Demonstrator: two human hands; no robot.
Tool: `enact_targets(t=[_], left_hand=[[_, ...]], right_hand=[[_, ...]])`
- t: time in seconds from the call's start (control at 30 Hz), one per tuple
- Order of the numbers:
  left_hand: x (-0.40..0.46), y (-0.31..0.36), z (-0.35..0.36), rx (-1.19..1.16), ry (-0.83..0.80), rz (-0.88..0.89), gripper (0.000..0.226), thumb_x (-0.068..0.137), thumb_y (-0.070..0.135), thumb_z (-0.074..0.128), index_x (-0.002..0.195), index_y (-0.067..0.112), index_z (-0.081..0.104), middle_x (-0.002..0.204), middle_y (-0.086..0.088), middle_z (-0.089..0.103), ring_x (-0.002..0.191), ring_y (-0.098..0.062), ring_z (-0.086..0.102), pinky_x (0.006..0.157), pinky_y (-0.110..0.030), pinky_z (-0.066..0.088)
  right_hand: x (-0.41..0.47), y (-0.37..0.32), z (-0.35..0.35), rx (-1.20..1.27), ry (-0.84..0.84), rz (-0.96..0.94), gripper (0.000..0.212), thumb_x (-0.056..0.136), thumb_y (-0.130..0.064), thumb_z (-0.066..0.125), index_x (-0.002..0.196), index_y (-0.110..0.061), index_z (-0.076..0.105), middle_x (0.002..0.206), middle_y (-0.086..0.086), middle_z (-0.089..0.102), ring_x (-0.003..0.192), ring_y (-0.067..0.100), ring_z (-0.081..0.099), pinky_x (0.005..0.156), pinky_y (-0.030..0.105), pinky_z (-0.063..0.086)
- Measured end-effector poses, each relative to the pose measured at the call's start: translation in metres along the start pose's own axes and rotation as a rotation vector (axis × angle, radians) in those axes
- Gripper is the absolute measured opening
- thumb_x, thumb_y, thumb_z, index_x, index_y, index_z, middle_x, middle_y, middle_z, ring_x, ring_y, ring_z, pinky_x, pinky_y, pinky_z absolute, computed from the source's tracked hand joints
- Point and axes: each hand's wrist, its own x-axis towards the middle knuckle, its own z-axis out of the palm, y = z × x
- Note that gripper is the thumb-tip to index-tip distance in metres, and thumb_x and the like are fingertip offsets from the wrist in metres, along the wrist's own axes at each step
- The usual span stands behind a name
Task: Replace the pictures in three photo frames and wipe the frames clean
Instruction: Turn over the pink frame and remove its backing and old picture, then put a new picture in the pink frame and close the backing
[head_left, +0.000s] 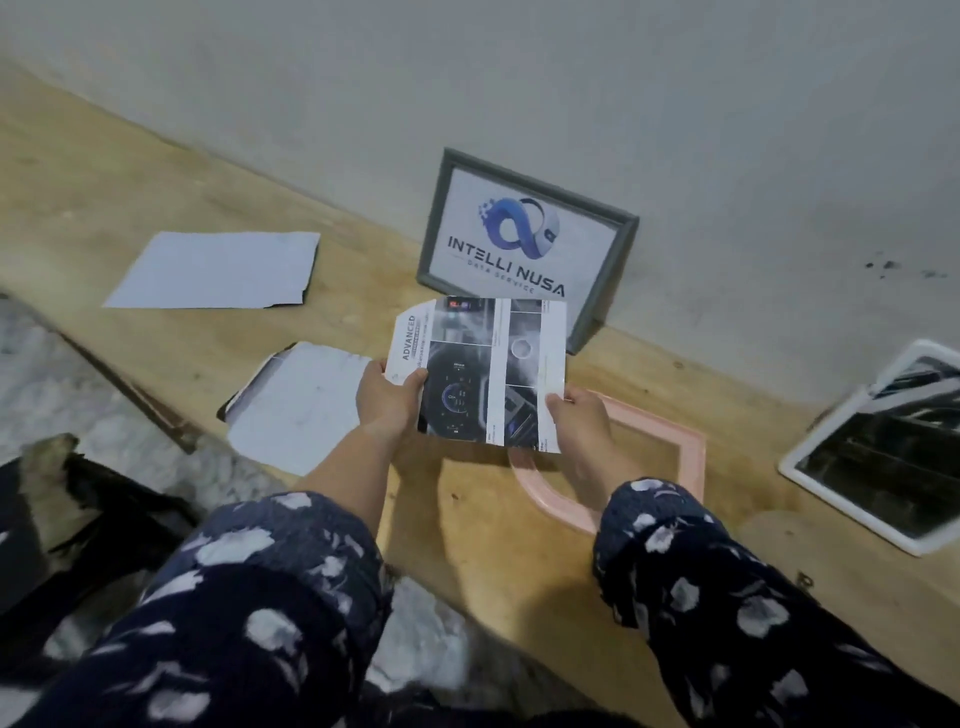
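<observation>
- Head view, the only one here: both hands hold a printed picture (480, 371) up off the wooden tabletop (130, 171). It's a sheet with car dashboard photos and the word "ADVANCED" down one side.
- Left hand (388, 397) pinches the sheet's left edge, thumb on top. Right hand (579, 421) pinches the lower right corner. So both are gripping the same sheet, neither is free.
- Right under the sheet and the right hand lies a pink frame (691, 457), flat on the tabletop. I can see bare wood through its opening, so it looks empty.
- Grey frame (527, 244) stands propped against the wall (675, 104) with an "INTELLI NUSA" logo print in it. My guess is that one already got its new picture, but I can't confirm it.
- White frame (878, 452) lies flat off to the right, with something dark in it. Can't tell if that's an old picture or a new one.
- Two more sheets lie blank side up on the left: one far (215, 270), one nearer (301, 405), just beside the left hand.
- Progress, as I read it: roughly a third to halfway on the swaps. The pink frame needs filling and closing, and the white one is maybe still to do.
- No cloth in sight anywhere, so the wiping seems to be ahead too.
</observation>
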Motion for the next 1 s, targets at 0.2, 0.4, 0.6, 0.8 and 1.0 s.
enact_targets(t=[0.2, 0.4, 0.6, 0.8, 1.0], left_hand=[[0.074, -0.016, -0.074, -0.089, 0.061, -0.018, 0.043, 0.093, 0.020, 0.062, 0.129, 0.004, 0.046, 0.130, -0.011, 0.057, 0.111, -0.026, 0.055, 0.082, -0.028, 0.042], [0.173, -0.023, -0.150, 0.004, 0.081, 0.010, 0.042, 0.095, 0.019, 0.059, 0.131, 0.005, 0.045, 0.130, -0.011, 0.057, 0.112, -0.026, 0.054, 0.079, -0.025, 0.037], [0.253, -0.032, -0.204, -0.024, 0.076, -0.057, 0.054, 0.093, 0.013, 0.062, 0.137, 0.010, 0.030, 0.133, -0.014, 0.050, 0.108, -0.024, 0.054, 0.086, -0.027, 0.040], [0.308, -0.042, -0.227, 0.086, 0.082, -0.017, 0.041, 0.090, 0.010, 0.061, 0.130, 0.009, 0.050, 0.134, -0.007, 0.053, 0.115, -0.022, 0.055, 0.097, -0.027, 0.041], [0.339, -0.045, -0.236, 0.176, 0.040, 0.010, 0.055, 0.089, 0.018, 0.064, 0.140, 0.011, 0.045, 0.142, -0.008, 0.048, 0.127, -0.021, 0.047, 0.106, -0.030, 0.036]], right_hand=[[0.015, -0.050, 0.093, -0.116, -0.046, -0.065, 0.024, 0.095, -0.014, 0.052, 0.072, -0.017, 0.055, 0.073, 0.002, 0.063, 0.063, 0.017, 0.056, 0.056, 0.027, 0.046], [0.046, -0.087, 0.203, -0.109, -0.116, -0.059, 0.014, 0.095, -0.002, 0.050, 0.094, -0.010, 0.061, 0.076, -0.004, 0.056, 0.058, 0.006, 0.048, 0.041, 0.007, 0.037], [0.082, -0.114, 0.288, -0.046, -0.111, 0.018, 0.020, 0.093, -0.003, 0.052, 0.099, -0.012, 0.068, 0.070, -0.001, 0.062, 0.054, 0.013, 0.052, 0.048, 0.021, 0.039], [0.126, -0.132, 0.347, -0.028, -0.126, 0.093, 0.029, 0.086, 0.005, 0.048, 0.083, -0.015, 0.069, 0.097, 0.010, 0.073, 0.078, 0.027, 0.071, 0.072, 0.042, 0.060], [0.148, -0.147, 0.383, -0.024, -0.115, 0.066, 0.041, 0.081, 0.003, 0.049, 0.117, -0.007, 0.063, 0.099, 0.010, 0.070, 0.084, 0.022, 0.065, 0.080, 0.035, 0.053]])
